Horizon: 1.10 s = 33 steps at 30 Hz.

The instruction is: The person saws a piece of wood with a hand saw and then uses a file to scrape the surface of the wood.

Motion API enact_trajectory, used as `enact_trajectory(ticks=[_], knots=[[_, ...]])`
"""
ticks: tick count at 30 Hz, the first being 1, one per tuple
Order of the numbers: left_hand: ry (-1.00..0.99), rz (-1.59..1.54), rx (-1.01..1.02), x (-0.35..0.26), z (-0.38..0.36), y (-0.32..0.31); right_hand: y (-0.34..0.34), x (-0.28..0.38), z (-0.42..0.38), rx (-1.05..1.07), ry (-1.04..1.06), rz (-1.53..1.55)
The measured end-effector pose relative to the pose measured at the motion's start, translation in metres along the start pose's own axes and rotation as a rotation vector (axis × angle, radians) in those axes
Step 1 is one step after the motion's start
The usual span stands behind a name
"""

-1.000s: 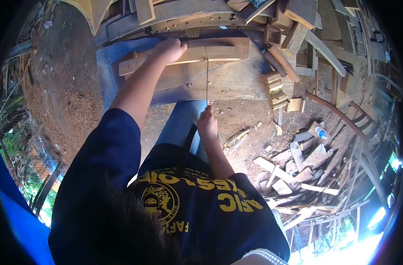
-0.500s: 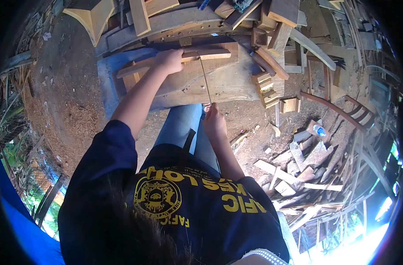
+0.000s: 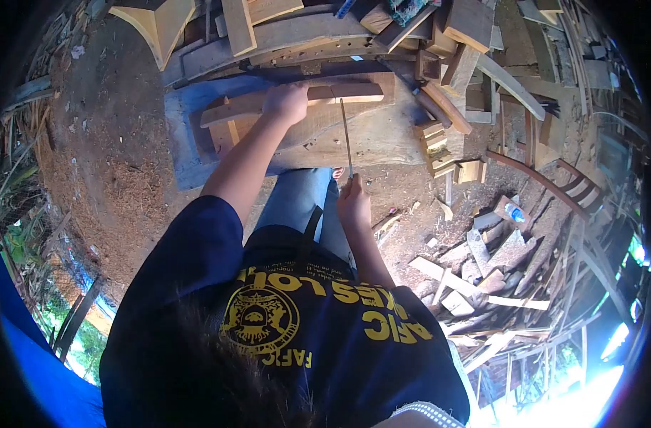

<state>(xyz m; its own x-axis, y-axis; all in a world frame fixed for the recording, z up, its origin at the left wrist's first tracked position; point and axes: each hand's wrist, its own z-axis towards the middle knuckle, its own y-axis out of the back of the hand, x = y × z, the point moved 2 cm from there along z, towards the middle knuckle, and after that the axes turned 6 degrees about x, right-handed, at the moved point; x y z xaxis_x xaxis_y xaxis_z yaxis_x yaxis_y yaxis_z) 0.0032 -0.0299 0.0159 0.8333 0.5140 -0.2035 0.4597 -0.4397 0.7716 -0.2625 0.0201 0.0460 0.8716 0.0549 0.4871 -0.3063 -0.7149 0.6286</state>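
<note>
Outdoors, person leaning over a thick slab tabletop (image 3: 382, 139) on bare dirt. Left hand (image 3: 286, 102) presses down, fingers wrapped over a curved wooden piece (image 3: 332, 93) lying along the slab's far edge. Right hand (image 3: 354, 203), at the near edge, has its grip clamped on the lower end of a thin saw blade (image 3: 346, 135); the blade's far tip meets the curved piece just right of the left hand. Offcut blocks (image 3: 439, 146) stacked at the slab's right edge. Scrap heap (image 3: 482, 271) on the ground beyond.

Rough, matt bare wood is seen in the plank (image 3: 339, 93) and bench slab (image 3: 368, 135); thin dull metal in the saw blade (image 3: 346, 139).
</note>
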Motion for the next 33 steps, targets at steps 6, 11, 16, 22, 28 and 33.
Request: enact_trajectory(ticks=[6,11,16,22,28,33], knots=[[-0.001,0.001,-0.023,0.0,0.001,0.0,0.003,0.016,0.026,0.024,-0.018,-0.062],[-0.004,0.053,-0.035,-0.001,-0.003,0.004,0.009,0.045,0.058,0.105,-0.037,-0.081],[-0.029,0.089,-0.048,0.003,0.007,-0.003,0.01,0.061,0.07,0.067,0.01,-0.044],[-0.031,0.095,-0.03,0.004,0.01,0.004,0.011,0.037,0.042,0.152,-0.053,-0.095],[-0.031,0.052,-0.054,0.005,0.013,0.002,0.018,0.07,0.089,0.077,0.088,-0.06],[-0.034,0.082,-0.025,0.005,0.015,0.004,0.009,0.044,0.06,0.132,0.03,-0.061]])
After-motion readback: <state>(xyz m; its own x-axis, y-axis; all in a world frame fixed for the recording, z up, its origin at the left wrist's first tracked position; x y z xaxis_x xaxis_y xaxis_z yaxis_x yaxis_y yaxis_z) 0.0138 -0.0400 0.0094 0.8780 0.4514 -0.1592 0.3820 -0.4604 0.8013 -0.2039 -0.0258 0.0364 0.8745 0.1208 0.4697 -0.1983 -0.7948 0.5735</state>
